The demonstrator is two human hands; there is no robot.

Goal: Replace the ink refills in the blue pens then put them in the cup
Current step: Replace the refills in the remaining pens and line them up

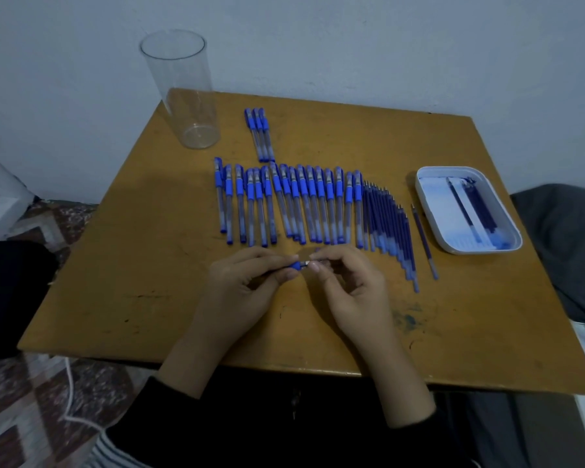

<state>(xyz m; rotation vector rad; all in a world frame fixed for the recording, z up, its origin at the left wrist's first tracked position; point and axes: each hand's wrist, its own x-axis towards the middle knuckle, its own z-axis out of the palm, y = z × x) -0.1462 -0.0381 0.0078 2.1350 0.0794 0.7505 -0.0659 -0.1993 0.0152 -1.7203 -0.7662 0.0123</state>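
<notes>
Both hands hold one blue pen (298, 265) just above the table, near its middle. My left hand (247, 282) grips the pen's blue end, while my right hand (348, 282) pinches the other end with thumb and fingers. Most of the pen is hidden by the fingers. Beyond my hands, several capped blue pens (284, 204) lie side by side in a long row. Three more pens (260, 133) lie apart, farther back. To the right of the row is a fan of loose ink refills (389, 228). A tall clear cup (186, 92) stands empty at the back left.
A white tray (429, 228) holding a few refills sits at the table's right side, with a single refill (424, 241) lying beside it. The wooden table (149, 265) meets a wall behind. Dark cloth lies at the far right, patterned floor at the left.
</notes>
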